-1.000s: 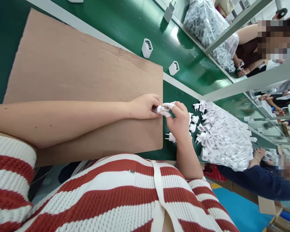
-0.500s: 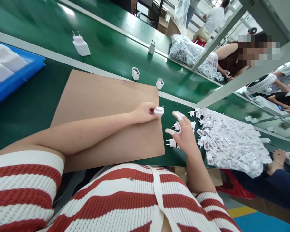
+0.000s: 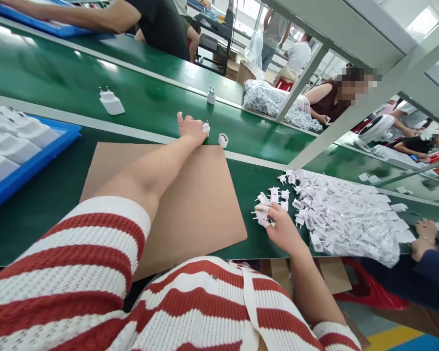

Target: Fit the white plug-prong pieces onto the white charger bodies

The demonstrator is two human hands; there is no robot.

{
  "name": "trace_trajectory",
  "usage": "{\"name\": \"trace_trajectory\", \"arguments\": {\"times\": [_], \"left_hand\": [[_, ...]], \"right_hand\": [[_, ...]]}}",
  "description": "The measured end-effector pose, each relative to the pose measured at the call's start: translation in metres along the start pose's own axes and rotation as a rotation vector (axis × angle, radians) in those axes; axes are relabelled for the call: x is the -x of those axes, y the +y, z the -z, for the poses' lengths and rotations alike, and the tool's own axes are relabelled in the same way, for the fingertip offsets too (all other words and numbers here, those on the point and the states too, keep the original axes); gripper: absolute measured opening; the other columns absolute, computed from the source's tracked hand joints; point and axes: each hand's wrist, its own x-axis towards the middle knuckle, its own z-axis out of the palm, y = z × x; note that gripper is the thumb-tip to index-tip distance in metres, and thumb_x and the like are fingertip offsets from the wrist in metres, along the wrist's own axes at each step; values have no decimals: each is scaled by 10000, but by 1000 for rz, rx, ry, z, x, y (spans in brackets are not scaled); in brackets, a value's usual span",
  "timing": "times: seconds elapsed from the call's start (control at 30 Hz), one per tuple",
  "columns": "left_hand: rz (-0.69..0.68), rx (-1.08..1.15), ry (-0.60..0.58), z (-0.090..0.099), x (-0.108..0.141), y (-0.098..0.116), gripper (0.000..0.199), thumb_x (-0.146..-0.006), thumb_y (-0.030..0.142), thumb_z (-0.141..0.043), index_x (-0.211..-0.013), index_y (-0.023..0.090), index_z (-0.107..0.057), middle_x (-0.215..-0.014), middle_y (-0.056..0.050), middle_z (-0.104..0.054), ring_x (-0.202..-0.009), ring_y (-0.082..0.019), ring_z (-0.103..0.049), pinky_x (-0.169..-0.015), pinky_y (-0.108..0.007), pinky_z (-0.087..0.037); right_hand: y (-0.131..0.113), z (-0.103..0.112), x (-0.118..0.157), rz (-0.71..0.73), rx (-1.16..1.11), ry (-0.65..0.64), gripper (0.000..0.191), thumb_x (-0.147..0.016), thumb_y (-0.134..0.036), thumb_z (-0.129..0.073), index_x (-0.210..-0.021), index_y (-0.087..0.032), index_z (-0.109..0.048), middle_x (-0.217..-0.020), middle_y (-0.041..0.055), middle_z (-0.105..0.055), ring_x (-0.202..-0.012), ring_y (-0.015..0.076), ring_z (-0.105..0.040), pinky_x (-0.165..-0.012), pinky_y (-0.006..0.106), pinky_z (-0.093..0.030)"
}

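My left hand (image 3: 190,129) is stretched out over the far green belt, its fingers closed on a white two-pin charger (image 3: 206,128) with the pins upward. Just right of it a white charger (image 3: 223,141) stands with its port end showing. On the near right, my right hand (image 3: 278,225), with white covers on its fingertips, closes around a white plug piece (image 3: 259,214) whose pins point left. Several loose plug pieces (image 3: 274,195) lie just beyond those fingers. Under my left forearm lies a brown cardboard sheet (image 3: 205,195).
A clear bag of white plug pieces (image 3: 351,219) spills out at right. At left sits a blue tray (image 3: 64,136) of white chargers. Two more chargers (image 3: 111,102) stand on the far belt. A metal post (image 3: 314,139) rises at right; co-workers sit across the belt.
My left hand has carried the charger from above the cardboard's right edge out to the far belt. My right hand, spread before, has closed around a plug piece. The view has shifted.
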Motion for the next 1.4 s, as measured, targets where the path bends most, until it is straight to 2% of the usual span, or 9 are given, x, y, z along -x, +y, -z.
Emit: {"name": "trace_trajectory", "arguments": {"times": [0.13, 0.2, 0.3, 0.5, 0.7, 0.83, 0.93, 1.23, 1.4], "left_hand": [[180, -29, -8, 1, 6, -19, 960, -695, 408, -896, -1500, 63, -501, -1605, -204, -431, -1520, -399, -187, -1261, -658, 17], [279, 40, -19, 2, 11, -30, 996, -749, 399, -826, -1594, 95, -398, -1685, -243, -300, -1559, -456, -206, -1257, -624, -132], [292, 163, -17, 9, 21, -46, 782, -913, 460, -654, -1560, 82, -429, -1623, -258, -364, -1474, -405, -404, -1171, -529, -315], [126, 168, 168, 30, 50, -33, 611, -1088, 642, -327, -1375, 140, -524, -1475, -120, -501, -1367, -216, -403, -1072, -403, -313], [128, 79, -23, 7, 28, 10, 684, -851, 780, -734, -959, 113, -628, -1118, -120, -654, -1148, -269, -510, -950, -370, -370], [114, 82, -91, -4, 10, 15, 541, -888, 644, -766, -799, 138, -595, -802, 3, -509, -961, -163, -414, -897, -329, -331], [13, 116, -85, -4, 21, 25, 371, -957, 488, -695, -862, 136, -626, -860, -2, -490, -870, -143, -382, -841, -320, -344], [-410, 334, -326, 1, 148, 62, 355, -933, 534, -629, -997, 205, -747, -983, -69, -665, -907, -230, -616, -799, -345, -473], [-485, 315, -282, 4, 171, 57, 306, -942, 488, -628, -1061, 250, -778, -1161, -107, -684, -1085, -289, -645, -1029, -445, -477]], "right_hand": [[1, 1, -16, -44, -262, 157, 389, -964, -227, -604, -1327, -292, -727, -1351, 109, -623, -1152, 228, -675, -935, 399, -614], [-2, 3, -33, -62, -371, 173, 360, -941, -275, -658, -1288, -297, -751, -1303, 95, -651, -1108, 218, -682, -910, 385, -616], [-11, 2, -62, -102, -571, 119, 363, -878, -365, -761, -1235, -300, -778, -1231, 69, -720, -1104, 223, -691, -879, 365, -615], [-19, -13, -92, -247, -1034, 202, 384, -778, -436, -850, -1123, -274, -801, -1162, 37, -791, -1059, 233, -762, -946, 389, -621], [-19, -13, -88, -306, -1318, 97, 443, -676, -473, -939, -1028, -240, -803, -1081, 47, -809, -1030, 250, -786, -987, 400, -635], [-18, -8, -82, -345, -1332, 55, 512, -653, -518, -974, -1067, -265, -810, -1071, 40, -821, -1040, 239, -787, -932, 361, -652], [-15, -6, -80, -353, -1301, 77, 529, -611, -524, -998, -1032, -266, -809, -1116, 45, -817, -1036, 231, -781, -914, 349, -654], [-17, -12, -78, -281, -958, 349, 405, -702, -523, -939, -991, -262, -826, -984, 16, -776, -888, 176, -685, -912, 383, -627], [-13, -18, -75, -187, -724, 380, 317, -814, -481, -860, -1050, -271, -827, -1004, 21, -739, -869, 169, -679, -818, 344, -611]]}}
